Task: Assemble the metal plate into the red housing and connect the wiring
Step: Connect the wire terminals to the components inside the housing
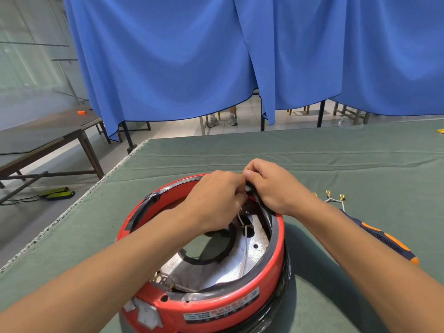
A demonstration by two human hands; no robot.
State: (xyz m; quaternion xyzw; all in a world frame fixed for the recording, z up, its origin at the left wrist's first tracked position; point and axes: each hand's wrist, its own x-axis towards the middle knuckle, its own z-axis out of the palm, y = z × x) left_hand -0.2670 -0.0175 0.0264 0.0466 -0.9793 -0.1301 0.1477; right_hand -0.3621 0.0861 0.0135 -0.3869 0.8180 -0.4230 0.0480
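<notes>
Red housing (211, 294) set on green-covered tabletop (312, 152), metal plate (230, 267) seated inside; white wiring (243, 239) draped across plate. Left hand (213, 198) and right hand (271, 186) curled at far rim, fingers pinched on wire ends. Orange-handled screwdriver (382, 236) laid right of housing

Red housing (242, 301) is showing a black rim band and a white label printed with red characters; the metal plate (228, 267) inside is gleaming silver around a black-edged opening. The table (312, 150) is wearing a plain dull-green cloth, and the screwdriver (384, 239) is showing a dark navy and orange handle. Blue curtains (168, 56) are hanging plain behind, and loose white wires (334, 200) are ending in brass-yellow terminals.
</notes>
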